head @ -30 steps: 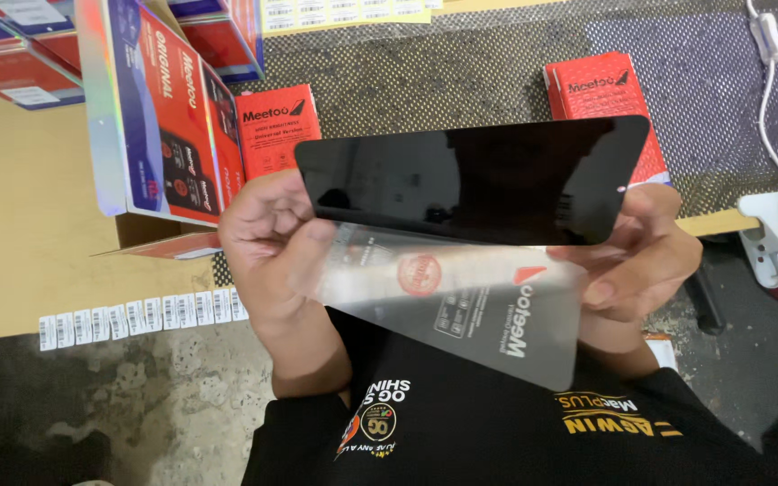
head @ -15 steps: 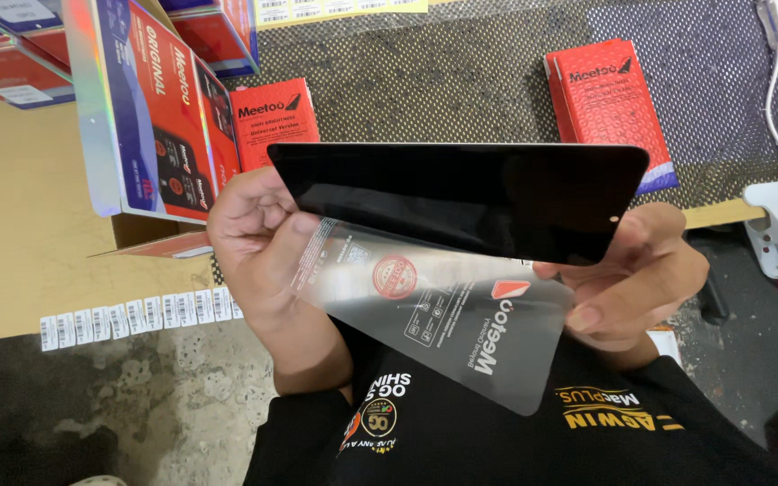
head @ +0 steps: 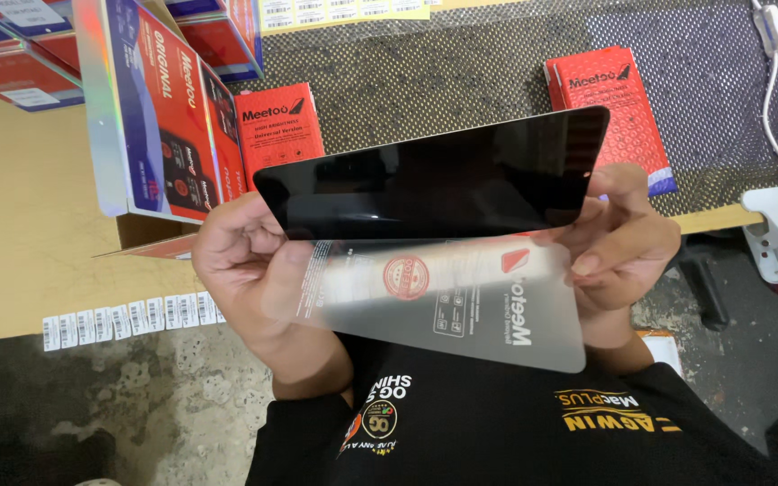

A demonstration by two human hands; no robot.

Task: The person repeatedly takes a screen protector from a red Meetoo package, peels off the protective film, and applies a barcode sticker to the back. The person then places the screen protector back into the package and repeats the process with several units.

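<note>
My left hand point(head: 245, 261) fingers pinch the black glass panel point(head: 434, 180) at nine o'clock; my right hand point(head: 619, 238) fingers grip three o'clock. A frosted film point(head: 461, 306) (printed, translucent) hangs beneath, touching both hands.

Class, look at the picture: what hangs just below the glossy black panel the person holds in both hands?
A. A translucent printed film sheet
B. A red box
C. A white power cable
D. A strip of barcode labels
A: a translucent film sheet with printed marks hangs from the lower edge of the black panel, between the left hand and the right hand.
</note>
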